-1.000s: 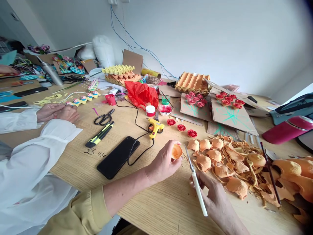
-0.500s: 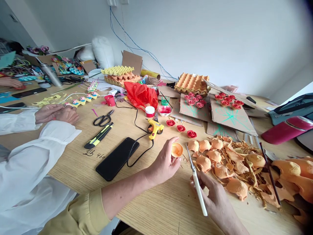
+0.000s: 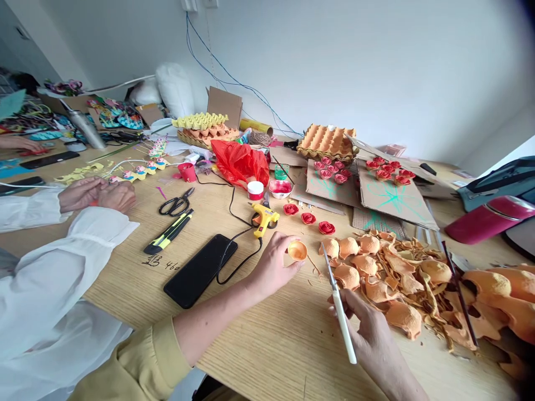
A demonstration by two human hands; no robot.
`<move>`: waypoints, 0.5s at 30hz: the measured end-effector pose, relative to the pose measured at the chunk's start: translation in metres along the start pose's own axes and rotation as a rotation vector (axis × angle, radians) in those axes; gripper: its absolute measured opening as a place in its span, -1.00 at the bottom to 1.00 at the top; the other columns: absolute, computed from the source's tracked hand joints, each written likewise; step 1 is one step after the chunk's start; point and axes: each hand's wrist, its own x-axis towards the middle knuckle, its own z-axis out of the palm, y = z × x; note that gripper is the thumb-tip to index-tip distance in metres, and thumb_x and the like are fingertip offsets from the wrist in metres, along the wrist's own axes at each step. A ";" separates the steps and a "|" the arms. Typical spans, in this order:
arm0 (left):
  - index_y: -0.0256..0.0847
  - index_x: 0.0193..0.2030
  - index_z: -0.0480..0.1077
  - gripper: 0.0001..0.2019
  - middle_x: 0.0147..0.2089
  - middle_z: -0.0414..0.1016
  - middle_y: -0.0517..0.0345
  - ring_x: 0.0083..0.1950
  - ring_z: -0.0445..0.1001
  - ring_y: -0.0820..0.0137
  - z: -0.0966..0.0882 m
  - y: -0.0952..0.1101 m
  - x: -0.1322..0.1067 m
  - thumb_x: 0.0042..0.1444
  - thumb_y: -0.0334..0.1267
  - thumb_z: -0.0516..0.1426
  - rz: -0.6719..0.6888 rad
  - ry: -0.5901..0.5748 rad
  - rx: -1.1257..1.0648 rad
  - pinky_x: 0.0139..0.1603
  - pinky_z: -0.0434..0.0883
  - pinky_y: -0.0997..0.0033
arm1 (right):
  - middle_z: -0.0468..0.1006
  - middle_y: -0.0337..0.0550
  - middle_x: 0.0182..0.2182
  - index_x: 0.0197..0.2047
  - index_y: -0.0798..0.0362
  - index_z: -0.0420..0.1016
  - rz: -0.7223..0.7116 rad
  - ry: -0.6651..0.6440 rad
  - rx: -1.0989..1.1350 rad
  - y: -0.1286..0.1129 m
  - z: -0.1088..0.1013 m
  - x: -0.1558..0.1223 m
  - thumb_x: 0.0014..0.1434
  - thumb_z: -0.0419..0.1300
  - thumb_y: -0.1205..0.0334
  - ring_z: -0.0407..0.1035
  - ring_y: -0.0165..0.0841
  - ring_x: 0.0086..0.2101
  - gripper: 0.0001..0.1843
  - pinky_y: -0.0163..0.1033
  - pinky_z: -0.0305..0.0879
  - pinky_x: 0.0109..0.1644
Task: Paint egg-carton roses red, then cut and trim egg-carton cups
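My left hand (image 3: 272, 263) pinches a small orange egg-carton cup (image 3: 297, 250) just above the wooden table (image 3: 267, 345), fingers closed round it. My right hand (image 3: 368, 334) grips white-handled scissors (image 3: 339, 309) with the blades pointing up and away, tips near a pile of cut orange carton cups (image 3: 401, 273). The cup and the scissor blades are a little apart.
A black phone (image 3: 200, 268), yellow glue gun (image 3: 262, 216), green utility knife (image 3: 169, 232) and black scissors (image 3: 178, 201) lie left of my hands. Three red paper roses (image 3: 308, 217) sit beyond. Another person in white sleeves (image 3: 62, 262) works at left. A magenta bottle (image 3: 489, 218) lies right.
My left hand has lowered and shifted slightly left with the orange cup. The right hand and scissors have barely moved.
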 end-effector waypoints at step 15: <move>-0.13 0.09 0.36 -0.49 0.09 0.45 -0.01 0.19 0.43 0.07 0.006 -0.029 0.001 0.02 -0.36 0.39 -0.064 -0.143 0.259 0.23 0.42 -0.05 | 0.46 -0.18 -0.51 -0.44 -0.01 0.39 0.016 -0.025 -0.012 0.005 0.000 -0.002 0.31 0.04 -0.30 0.30 -0.32 -0.43 -0.45 -0.24 0.21 -0.33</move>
